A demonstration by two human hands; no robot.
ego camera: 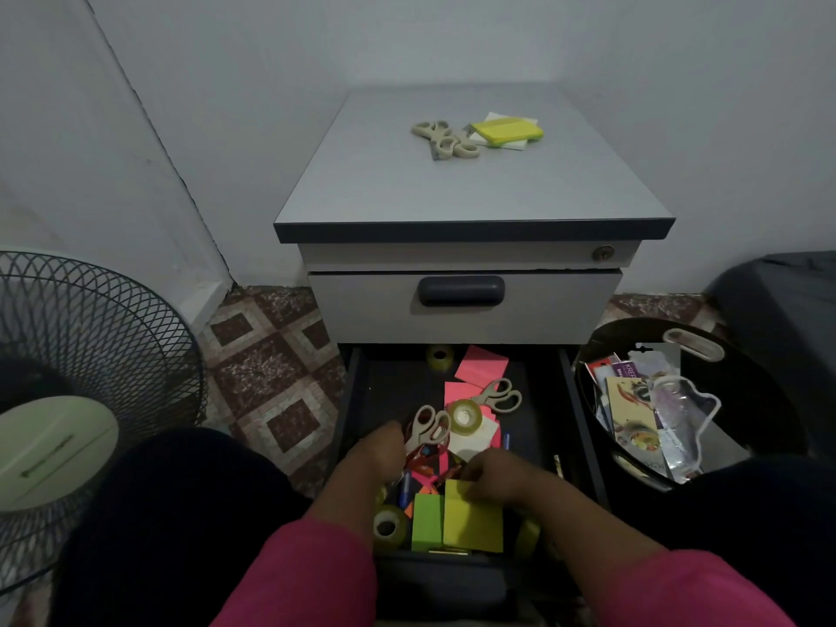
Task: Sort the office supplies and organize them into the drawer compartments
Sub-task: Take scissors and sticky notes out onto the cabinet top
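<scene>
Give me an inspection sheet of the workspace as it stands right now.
Surface: grey cabinet top; bottom drawer pulled open, middle drawer shut.
Job's things: scissors and yellow-green sticky pads on the cabinet top; in the open drawer, unsorted pink notes, two more scissors, tape rolls, green pad, yellow pad.
Clutter: black basket of packets to the right.
Grippers: left hand reaches into the pile, grasp unclear; right hand pinches the yellow pad.
Cables: nothing seen.
Surroundings: fan at left, patterned tile floor, white wall.
</scene>
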